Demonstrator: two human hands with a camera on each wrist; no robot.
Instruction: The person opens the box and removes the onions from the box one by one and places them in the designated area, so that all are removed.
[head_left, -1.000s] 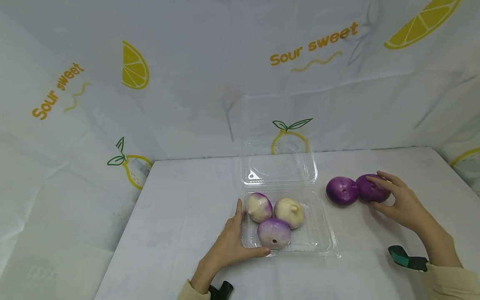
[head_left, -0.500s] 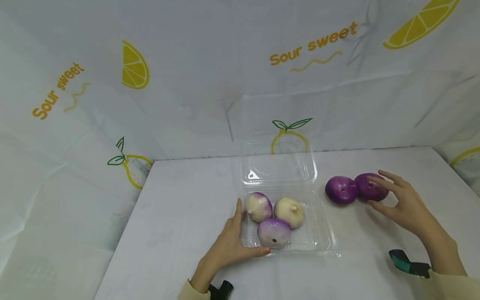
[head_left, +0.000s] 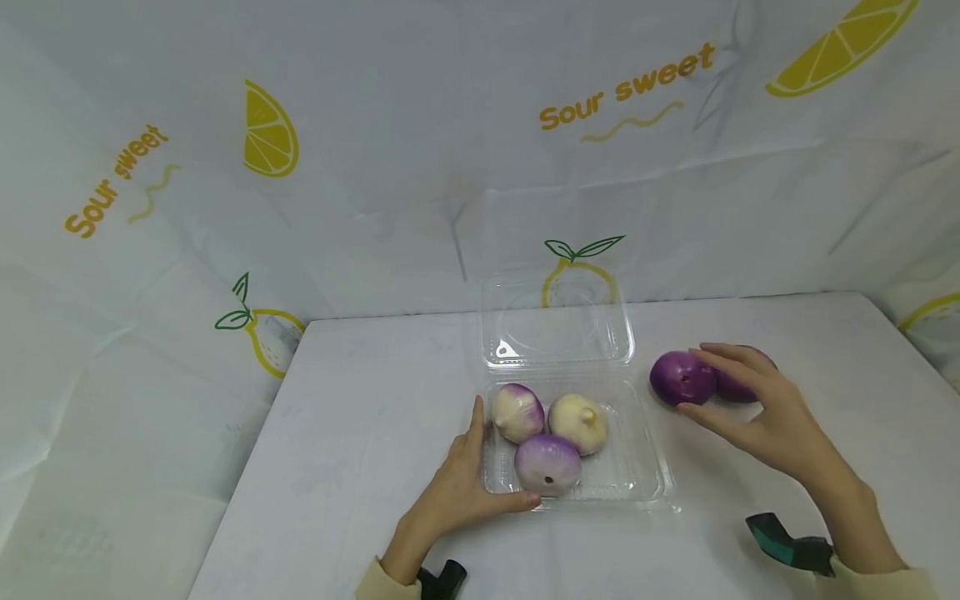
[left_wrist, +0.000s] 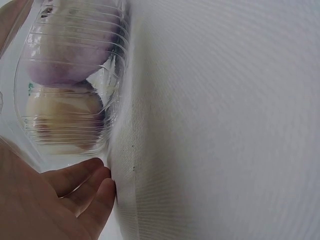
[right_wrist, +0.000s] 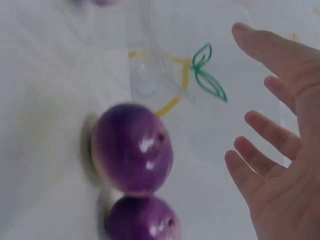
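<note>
Hovering by the left-hand purple bulb [head_left: 677, 379] with my right grip [head_left: 776, 429], fingers spread, nothing in them. It's on the tabletop [head_left: 360, 400], right of the clear box [head_left: 626, 471], touching its twin [head_left: 733, 390]. Looks firm but slick, probably light, so I'd hold it around the widest part. Left grip [head_left: 467, 483] lies relaxed against the box; thin plastic, likely bends easily.

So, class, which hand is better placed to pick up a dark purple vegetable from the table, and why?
Likely the right hand: it is open, close by the dark purple vegetables. The left hand rests at the left side of the clear container, farther from them.
</note>
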